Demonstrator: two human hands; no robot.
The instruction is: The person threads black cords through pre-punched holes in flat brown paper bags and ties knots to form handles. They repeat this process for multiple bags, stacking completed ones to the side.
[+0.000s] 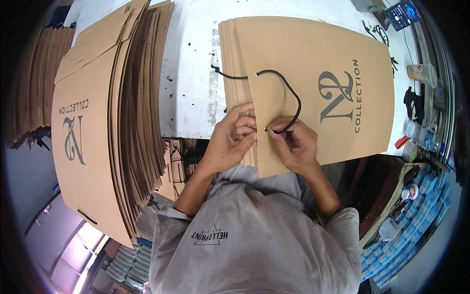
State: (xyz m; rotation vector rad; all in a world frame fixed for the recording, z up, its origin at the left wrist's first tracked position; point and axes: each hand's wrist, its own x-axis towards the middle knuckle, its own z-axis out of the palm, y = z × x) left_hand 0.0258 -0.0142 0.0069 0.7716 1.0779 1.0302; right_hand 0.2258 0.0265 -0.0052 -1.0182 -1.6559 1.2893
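Observation:
A flat brown paper bag (303, 49) with dark print lies on top of several more bags on the white table. A black cord (298, 100) passes through the upper hole near the bag's left edge, its knotted end lying out to the left. From there the cord loops round to the lower hole. My right hand (297, 144) pinches the cord close to that lower hole. At the same edge, my left hand (232, 136) grips the bag, thumb near the hole and some fingers tucked behind the paper.
At left stands a thick stack of brown paper bags (88, 127), with another pile (36, 78) beyond it. A phone (402, 14), a plastic tub (421, 74) and black cords (374, 32) sit along the right side. Blue-and-white packs (411, 230) lie lower right.

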